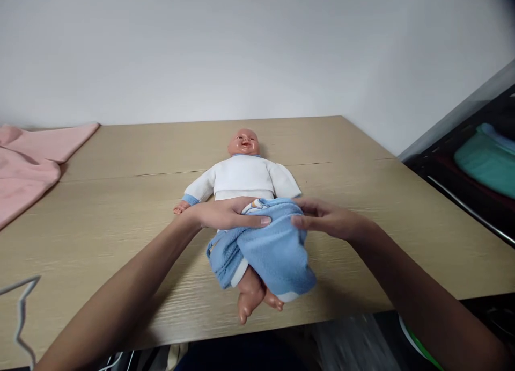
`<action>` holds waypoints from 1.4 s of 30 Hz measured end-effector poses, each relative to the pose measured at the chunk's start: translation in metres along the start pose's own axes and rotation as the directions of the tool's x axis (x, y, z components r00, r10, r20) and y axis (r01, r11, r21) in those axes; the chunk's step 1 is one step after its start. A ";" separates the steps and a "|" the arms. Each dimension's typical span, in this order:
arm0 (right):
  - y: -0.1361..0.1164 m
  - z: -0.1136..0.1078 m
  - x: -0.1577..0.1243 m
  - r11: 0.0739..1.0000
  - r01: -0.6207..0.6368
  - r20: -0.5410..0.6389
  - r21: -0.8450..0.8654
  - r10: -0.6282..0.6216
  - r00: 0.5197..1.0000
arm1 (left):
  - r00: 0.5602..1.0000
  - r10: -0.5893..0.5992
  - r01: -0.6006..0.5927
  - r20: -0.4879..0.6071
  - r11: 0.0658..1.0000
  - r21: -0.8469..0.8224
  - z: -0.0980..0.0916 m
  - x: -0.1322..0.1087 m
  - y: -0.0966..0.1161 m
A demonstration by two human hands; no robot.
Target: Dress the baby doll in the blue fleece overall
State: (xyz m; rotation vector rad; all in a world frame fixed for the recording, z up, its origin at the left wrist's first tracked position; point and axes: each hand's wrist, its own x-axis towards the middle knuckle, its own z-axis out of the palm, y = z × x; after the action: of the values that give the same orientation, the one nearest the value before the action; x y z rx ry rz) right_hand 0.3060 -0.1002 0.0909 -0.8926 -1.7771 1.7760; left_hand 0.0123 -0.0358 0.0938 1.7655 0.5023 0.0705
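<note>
A baby doll (pixel 244 143) lies on its back on the wooden table, head toward the wall. It wears a white long-sleeved top (pixel 243 175) with blue trim. Light blue pants (pixel 279 253) are around its legs, bunched near the waist, and both bare feet poke out below. My left hand (pixel 231 214) grips the waistband, thumb on top of the cloth. On the other side, my right hand (pixel 324 218) pinches the pants' edge between thumb and fingers. One doll hand shows at the left cuff; the other is hidden in its sleeve.
Pink cloth (pixel 30 164) lies on the table's left side. A white cable (pixel 22 312) bends at the lower left. Right of the table (pixel 382 199), a dark rack holds a green cloth (pixel 486 159). A pale wall stands behind.
</note>
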 end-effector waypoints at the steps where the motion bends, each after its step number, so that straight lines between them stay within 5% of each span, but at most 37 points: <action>1: 0.003 0.002 0.002 0.996 0.023 -0.064 0.082 -0.018 0.998 | 0.999 -0.005 0.006 0.040 0.999 -0.035 -0.002 0.003 -0.002; 5: 0.010 0.012 0.012 0.934 0.009 -0.138 0.358 0.043 0.989 | 0.992 0.057 -0.025 0.114 0.963 -0.267 -0.006 0.010 -0.023; 10: 0.015 0.012 0.014 0.948 -0.145 0.012 0.284 0.148 0.989 | 1.000 0.022 -0.015 0.015 0.920 -0.392 -0.003 0.001 -0.039; 13: 0.016 0.012 0.014 0.951 -0.126 0.041 0.284 0.119 0.992 | 0.999 -0.050 0.049 0.007 0.917 -0.395 0.001 -0.004 -0.034; 17: 0.016 0.024 0.017 0.914 0.059 -0.235 0.401 0.041 0.971 | 0.998 -0.007 0.029 0.061 0.930 -0.367 0.005 0.000 -0.032; 19: 0.014 0.031 0.018 0.894 0.079 -0.276 0.442 0.052 0.960 | 0.990 0.052 0.001 0.131 0.926 -0.377 0.006 0.003 -0.036; 22: 0.012 0.036 0.017 0.901 -0.012 -0.242 0.434 0.129 0.962 | 0.982 0.088 -0.018 0.169 0.925 -0.381 0.006 0.005 -0.041; 26: 0.012 0.031 0.010 0.926 -0.194 -0.122 0.323 0.244 0.962 | 0.996 0.070 -0.040 0.056 0.908 -0.418 0.008 0.003 -0.038; 30: 0.018 0.026 0.006 0.961 -0.157 0.015 0.229 0.158 0.987 | 1.000 0.019 -0.022 -0.012 0.886 -0.462 0.011 0.003 -0.035; 38: 0.025 0.042 0.004 0.888 0.014 -0.227 0.459 0.101 0.969 | 0.991 -0.080 0.021 -0.109 0.886 -0.464 0.014 0.005 -0.032; 42: 0.021 0.049 -0.005 0.925 -0.048 -0.206 0.377 0.134 0.969 | 1.000 0.030 -0.027 0.000 0.910 -0.414 0.014 0.000 -0.014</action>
State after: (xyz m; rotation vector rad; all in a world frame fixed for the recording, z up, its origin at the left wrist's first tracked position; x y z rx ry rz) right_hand 0.2761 -0.1380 0.0682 -0.9845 -1.2189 1.8948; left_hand 0.0128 -0.0462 0.0770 1.3544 0.4207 0.1791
